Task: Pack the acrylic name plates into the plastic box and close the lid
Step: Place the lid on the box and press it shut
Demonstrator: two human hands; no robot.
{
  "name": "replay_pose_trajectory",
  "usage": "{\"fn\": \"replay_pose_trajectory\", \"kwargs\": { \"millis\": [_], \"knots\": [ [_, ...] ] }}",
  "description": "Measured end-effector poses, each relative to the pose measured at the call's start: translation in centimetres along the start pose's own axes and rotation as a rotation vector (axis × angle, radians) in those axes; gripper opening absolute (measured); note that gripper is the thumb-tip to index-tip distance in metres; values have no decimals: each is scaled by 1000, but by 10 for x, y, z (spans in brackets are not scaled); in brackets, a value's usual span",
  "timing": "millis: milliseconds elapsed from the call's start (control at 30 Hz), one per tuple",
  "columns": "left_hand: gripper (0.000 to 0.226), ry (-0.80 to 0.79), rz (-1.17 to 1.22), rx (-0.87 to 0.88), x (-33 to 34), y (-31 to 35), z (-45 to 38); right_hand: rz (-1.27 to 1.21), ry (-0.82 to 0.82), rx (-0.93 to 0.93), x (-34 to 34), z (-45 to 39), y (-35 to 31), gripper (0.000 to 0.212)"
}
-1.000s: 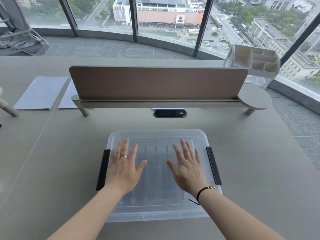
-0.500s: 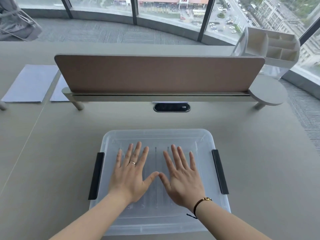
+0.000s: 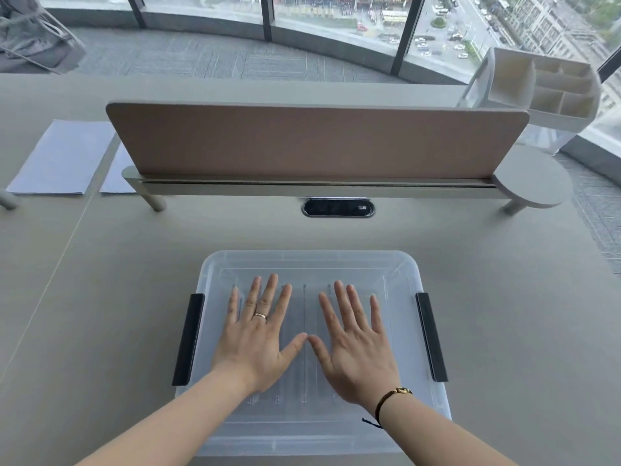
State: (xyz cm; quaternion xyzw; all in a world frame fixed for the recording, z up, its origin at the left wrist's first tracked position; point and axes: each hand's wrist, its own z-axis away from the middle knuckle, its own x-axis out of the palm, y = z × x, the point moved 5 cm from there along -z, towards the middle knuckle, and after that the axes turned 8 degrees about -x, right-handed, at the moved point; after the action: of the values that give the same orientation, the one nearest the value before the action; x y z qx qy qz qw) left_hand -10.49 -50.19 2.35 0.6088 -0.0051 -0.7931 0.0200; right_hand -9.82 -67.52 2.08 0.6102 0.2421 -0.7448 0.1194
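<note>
Clear lid (image 3: 311, 264) under flat, spread left hand (image 3: 258, 344) and right hand (image 3: 356, 351).

No readable text, label, brand or number anywhere. Small pale mark at the right end of the dark oval panel (image 3: 338, 208) set in the table (image 3: 504, 297), too small and blurred to make out. Shopfront signs (image 3: 336, 1) on the street beyond the window, only smears of colour with no letters to be told.
</note>
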Motion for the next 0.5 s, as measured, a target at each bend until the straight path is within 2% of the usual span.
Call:
{"fn": "replay_pose_trajectory", "kwargs": {
  "millis": [167,267,433,500],
  "knots": [
    [84,3,-16,-11,-4,1,3,5,-9,5,-6,1,-1,73],
    [77,21,44,-2,-8,-4,6,-28,14,-3,-11,2,-1,71],
    [66,-13,166,7,-8,-23,23,2,-53,-114,-15,24,21,66],
    [63,-15,170,7,-9,-27,30,4,-54,-104,-17,35,32,63]
  ]
}}
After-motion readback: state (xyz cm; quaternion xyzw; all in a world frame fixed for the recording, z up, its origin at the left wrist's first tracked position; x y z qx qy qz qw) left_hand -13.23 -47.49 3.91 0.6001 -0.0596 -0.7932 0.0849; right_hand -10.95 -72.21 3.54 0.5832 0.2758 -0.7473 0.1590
